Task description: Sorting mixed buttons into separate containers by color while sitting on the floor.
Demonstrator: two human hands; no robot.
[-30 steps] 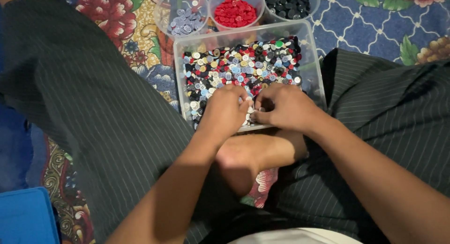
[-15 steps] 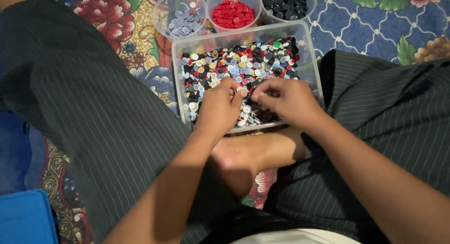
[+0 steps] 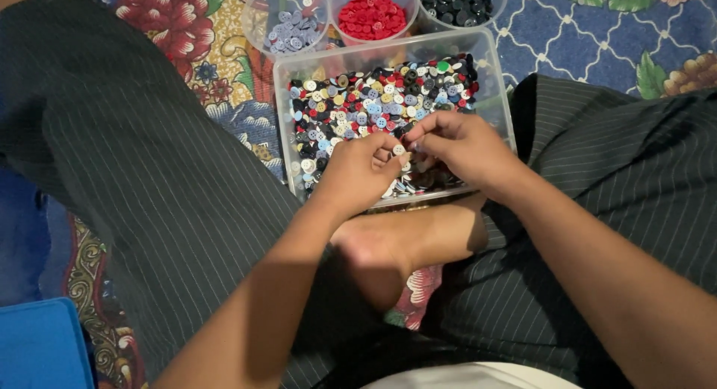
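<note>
Your left hand (image 3: 357,172) and right hand (image 3: 459,144) meet fingertip to fingertip over the near half of the clear tray (image 3: 499,90) of mixed buttons (image 3: 373,101), pinching a pale button (image 3: 399,150) between them. Beyond the tray stand cups of lilac buttons (image 3: 287,29), red buttons (image 3: 372,17) and black buttons (image 3: 455,2).

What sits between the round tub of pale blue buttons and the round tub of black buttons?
In the head view, a round clear tub of red buttons sits between the pale blue tub and the black tub.
</note>
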